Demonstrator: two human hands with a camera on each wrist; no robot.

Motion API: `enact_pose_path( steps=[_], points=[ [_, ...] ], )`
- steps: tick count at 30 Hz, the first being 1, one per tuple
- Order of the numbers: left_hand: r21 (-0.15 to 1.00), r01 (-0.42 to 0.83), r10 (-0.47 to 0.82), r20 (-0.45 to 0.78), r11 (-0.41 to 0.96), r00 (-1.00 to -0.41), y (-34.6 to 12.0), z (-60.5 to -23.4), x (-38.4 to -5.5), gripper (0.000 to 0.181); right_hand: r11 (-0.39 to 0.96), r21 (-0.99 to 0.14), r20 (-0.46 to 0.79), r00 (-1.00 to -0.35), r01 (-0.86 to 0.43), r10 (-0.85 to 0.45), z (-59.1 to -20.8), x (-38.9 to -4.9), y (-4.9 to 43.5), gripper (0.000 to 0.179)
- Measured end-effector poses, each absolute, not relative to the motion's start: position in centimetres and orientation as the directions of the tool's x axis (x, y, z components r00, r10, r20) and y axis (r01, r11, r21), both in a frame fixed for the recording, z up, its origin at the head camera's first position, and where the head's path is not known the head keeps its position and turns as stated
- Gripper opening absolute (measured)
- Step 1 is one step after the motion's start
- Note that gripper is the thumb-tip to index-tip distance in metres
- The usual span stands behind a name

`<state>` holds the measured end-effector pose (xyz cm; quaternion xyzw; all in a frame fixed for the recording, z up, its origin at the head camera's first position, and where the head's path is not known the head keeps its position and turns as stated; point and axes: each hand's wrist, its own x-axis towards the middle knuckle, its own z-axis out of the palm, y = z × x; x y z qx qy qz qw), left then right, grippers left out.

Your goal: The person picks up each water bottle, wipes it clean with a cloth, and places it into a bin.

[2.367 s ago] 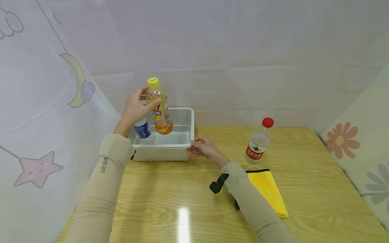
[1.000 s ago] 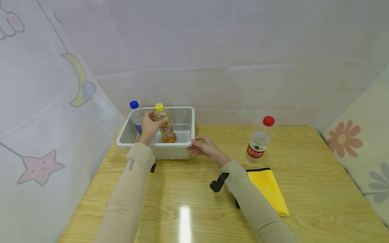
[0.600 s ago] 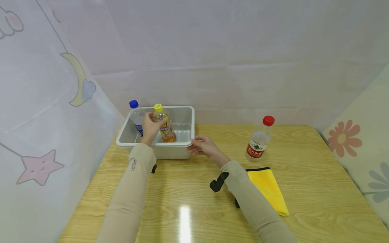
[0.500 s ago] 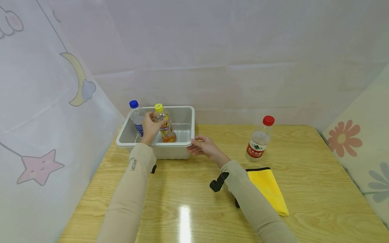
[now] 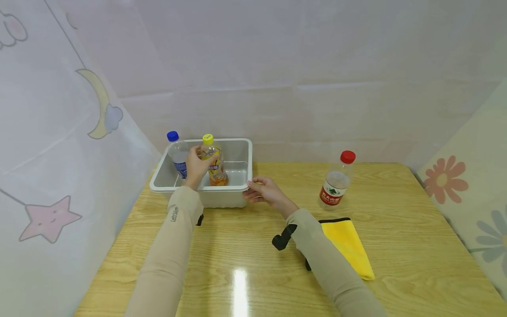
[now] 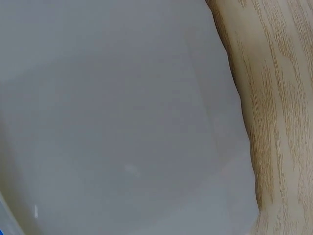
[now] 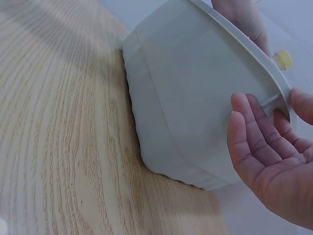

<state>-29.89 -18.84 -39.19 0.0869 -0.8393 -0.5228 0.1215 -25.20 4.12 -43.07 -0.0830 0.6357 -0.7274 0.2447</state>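
My left hand (image 5: pixel 195 167) grips a yellow-capped drink bottle (image 5: pixel 218 177) around its upper body, thumb across the front. The bottle stands nearly upright inside a pale grey plastic bin (image 5: pixel 222 200), with a little orange showing near its base. Beside it on the left, a blue-capped bottle (image 5: pixel 180 153) leans in the same bin, partly behind my left hand. My right hand (image 5: pixel 269 193) holds the bin's front right corner. In the right wrist view, the thumb of that hand (image 7: pixel 276 161) lies over the rim and the fingers are below it. The left wrist view shows only the bin's wall (image 6: pixel 122 122) and wood.
A red-capped water bottle (image 5: pixel 334 187) stands on the wooden table (image 5: pixel 400 220) to the right of the bin. Nearer me lies a folded yellow cloth (image 5: pixel 348 248) with black edging, partly under my right sleeve. Printed fabric (image 5: pixel 277 53) hangs behind and at both sides.
My left hand has lowered the yellow-capped bottle from above the bin into it, and has stayed around it over the last second. My right hand has kept its hold on the corner.
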Motion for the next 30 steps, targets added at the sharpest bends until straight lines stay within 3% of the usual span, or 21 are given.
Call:
enact_pose_path(
  steps=[9,30],
  points=[
    [0.899,-0.008,-0.244,0.11,0.437,-0.964,-18.7,-39.1,-29.7,0.071,-0.069,-0.965,-0.194,-0.868,0.252,-0.458,-42.8,-25.1,4.1,0.009],
    [0.896,-0.044,-0.315,0.109,0.442,-0.943,-19.8,-39.3,-29.4,0.071,-0.058,-0.97,-0.186,-0.874,0.236,-0.45,-43.1,-25.2,4.0,0.012]
  ],
)
